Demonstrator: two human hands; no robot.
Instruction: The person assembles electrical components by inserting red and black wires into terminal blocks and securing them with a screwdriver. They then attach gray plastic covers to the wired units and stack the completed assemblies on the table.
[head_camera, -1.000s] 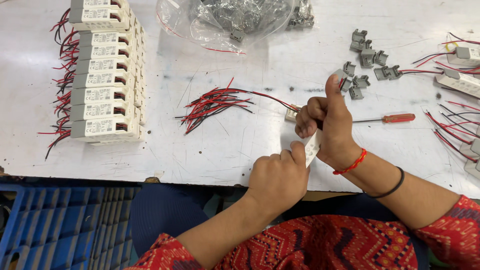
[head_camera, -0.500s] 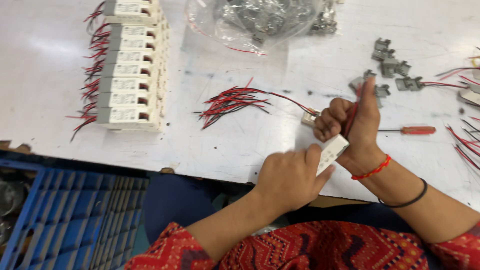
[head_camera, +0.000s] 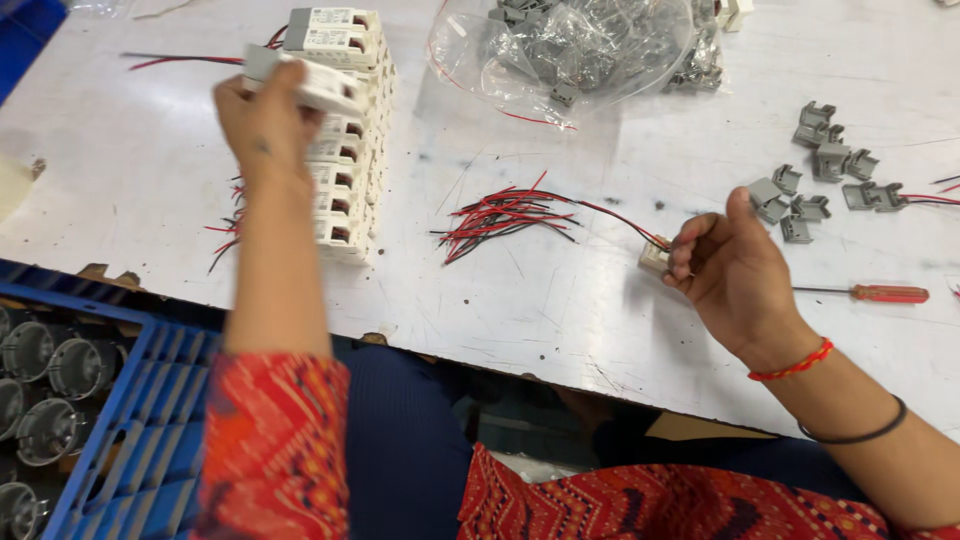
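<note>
My left hand is stretched out to the left and grips a white rectangular module, holding it over the stack of like white modules. Red and black wires trail from that stack. My right hand rests on the white table and pinches a small white block whose red and black wire runs into a loose bundle of red and black wires.
A red-handled screwdriver lies right of my right hand. Several grey plastic clips sit at the right, and a clear bag of grey parts at the top. A blue crate with round grey parts stands below the table's left edge.
My hands have parted. The left hand has carried the white module from in front of me over to the stack at the left. The right hand has dropped to the table, now pinching the small white block.
</note>
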